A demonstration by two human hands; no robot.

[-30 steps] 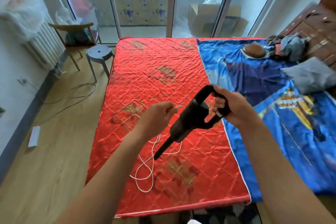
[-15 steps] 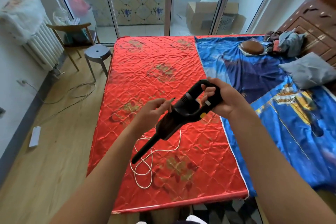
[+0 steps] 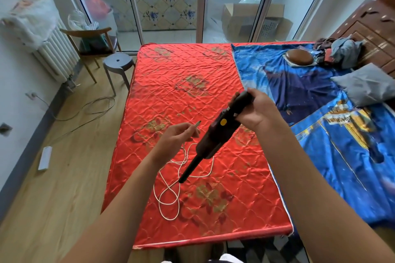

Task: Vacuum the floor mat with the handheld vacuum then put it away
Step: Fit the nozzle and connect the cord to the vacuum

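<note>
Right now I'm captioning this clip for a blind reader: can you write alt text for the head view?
The right hand grips a black handheld vacuum, nozzle angled down over a red quilted satin mat, while the left hand pinches the end of a thin white cable looped on the mat. A blue printed sheet lies beside it.

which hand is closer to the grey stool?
Left. The left hand, pinching the cable, is over the red mat toward the stool; right hand grips the vacuum further right, near the blue sheet.
</note>
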